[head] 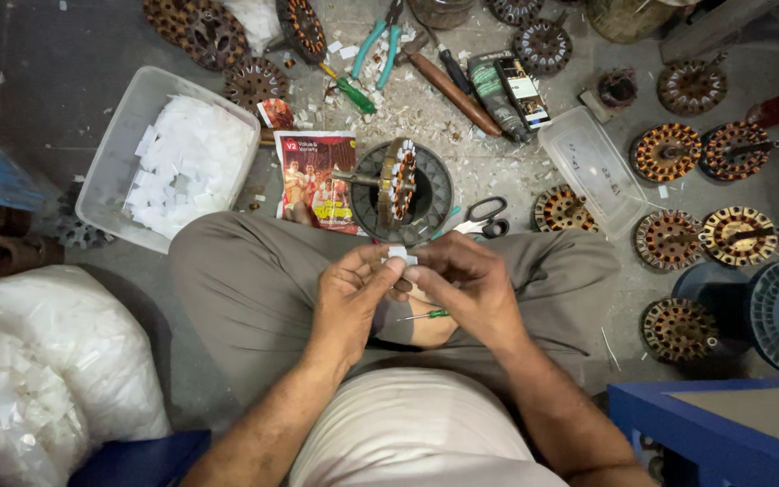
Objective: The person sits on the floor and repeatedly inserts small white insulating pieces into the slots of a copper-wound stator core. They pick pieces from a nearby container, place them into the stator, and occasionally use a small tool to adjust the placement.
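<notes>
Paper slip: a small white slip (pixel 398 256) sits between the two hands, above the lap of the seated person.
Left hand: the left hand (pixel 349 302) has thumb and fingers pinched together on the left edge of the slip.
Right hand: the right hand (pixel 468 284) pinches the slip's right edge with its fingertips; a thin green-handled tool (pixel 427 315) lies under its palm, and whether the hand grips it I cannot tell.
Motor core: a round core (pixel 398 183) with copper-coloured slots stands on edge on a dark spool (pixel 433 194), just beyond the knees.
Scissors: black-handled scissors (pixel 482 217) lie on the floor beside the spool.
Tub: a clear plastic tub (pixel 114 158) of white paper pieces stands to the left.
Other cores: several wound cores (pixel 667 151) lie on the floor to the right.
Bag: a white bag (pixel 38 361) of scraps rests near the left elbow.
</notes>
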